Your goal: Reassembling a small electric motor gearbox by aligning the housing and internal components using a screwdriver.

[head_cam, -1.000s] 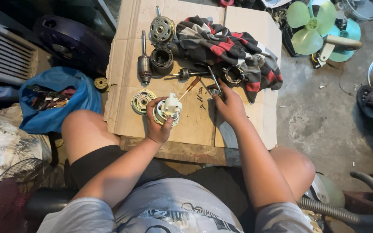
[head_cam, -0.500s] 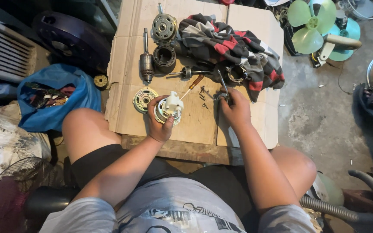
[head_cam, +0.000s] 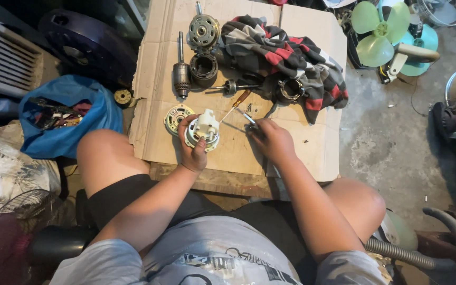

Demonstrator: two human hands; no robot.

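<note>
the left hand (head_cam: 192,150) is closed around a white motor part (head_cam: 202,130) with a round base, near the middle of the cardboard sheet (head_cam: 312,148). the right hand (head_cam: 270,140), at 3 o'clock from it, pinches a small metal tool (head_cam: 249,119); i cannot tell what kind. a round metal cover (head_cam: 176,116) lies at 10 o'clock from the white part, just beside it. a screwdriver (head_cam: 236,104) lies at 1 o'clock, and a striped cloth (head_cam: 286,58) further up.
</note>
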